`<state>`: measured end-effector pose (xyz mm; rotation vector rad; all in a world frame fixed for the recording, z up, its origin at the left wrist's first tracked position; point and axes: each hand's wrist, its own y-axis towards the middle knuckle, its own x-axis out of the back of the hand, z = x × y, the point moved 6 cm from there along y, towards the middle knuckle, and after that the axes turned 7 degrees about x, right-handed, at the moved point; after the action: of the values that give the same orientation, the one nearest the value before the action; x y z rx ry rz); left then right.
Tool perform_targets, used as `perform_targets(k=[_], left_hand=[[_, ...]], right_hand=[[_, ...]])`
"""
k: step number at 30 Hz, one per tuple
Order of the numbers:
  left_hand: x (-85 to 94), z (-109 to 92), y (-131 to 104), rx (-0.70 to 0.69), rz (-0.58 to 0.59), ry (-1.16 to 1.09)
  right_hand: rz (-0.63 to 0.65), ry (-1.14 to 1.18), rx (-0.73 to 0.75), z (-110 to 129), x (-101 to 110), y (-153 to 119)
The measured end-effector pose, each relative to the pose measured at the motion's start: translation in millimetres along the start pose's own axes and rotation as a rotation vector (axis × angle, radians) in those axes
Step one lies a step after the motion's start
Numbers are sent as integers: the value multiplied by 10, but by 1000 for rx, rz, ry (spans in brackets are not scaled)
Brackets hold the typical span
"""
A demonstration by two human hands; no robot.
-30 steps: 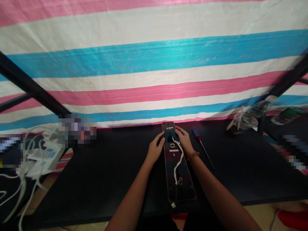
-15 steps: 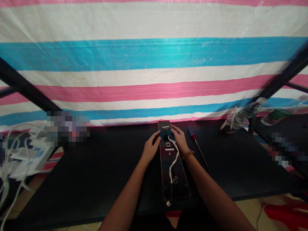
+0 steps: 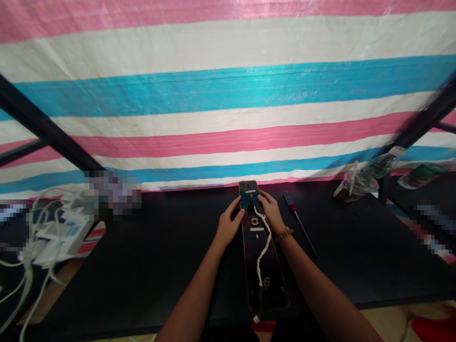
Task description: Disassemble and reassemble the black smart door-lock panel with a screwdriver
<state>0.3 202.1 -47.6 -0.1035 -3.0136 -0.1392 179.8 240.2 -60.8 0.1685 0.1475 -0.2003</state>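
Head view: dark panel point(image 3: 268, 261) between the hands point(image 3: 228, 226), these clamped on its opposite edges near the far end

I can't read a single word or number from here. Between the left hand point(image 3: 229, 225) and the right hand point(image 3: 271, 209), the long dark panel point(image 3: 272, 266) carries a small white label point(image 3: 250, 191) toward its far end and a white strip point(image 3: 257, 229) nearer than both thumbs, both too tiny to make out. Well off to the left hand's left, a white box point(image 3: 79, 240) bears blue print point(image 3: 75, 230), just a blur to me.
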Motion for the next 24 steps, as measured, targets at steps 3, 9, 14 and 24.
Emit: perform_targets(k=[3,9,14,24], left_hand=[[-8,-37,-23,-11,13,-47],[-22,-27,-62,-15,42,-81],[-21,-80,-95,-41,34,-77],[6,-151,-175,-54,-62,-45]], right_hand=[[14,51,21,72,-24,-42],[2,72,58,166,-36,-92],[-10,90,53,167,-33,-108],[-5,143,183,313,-47,-178]])
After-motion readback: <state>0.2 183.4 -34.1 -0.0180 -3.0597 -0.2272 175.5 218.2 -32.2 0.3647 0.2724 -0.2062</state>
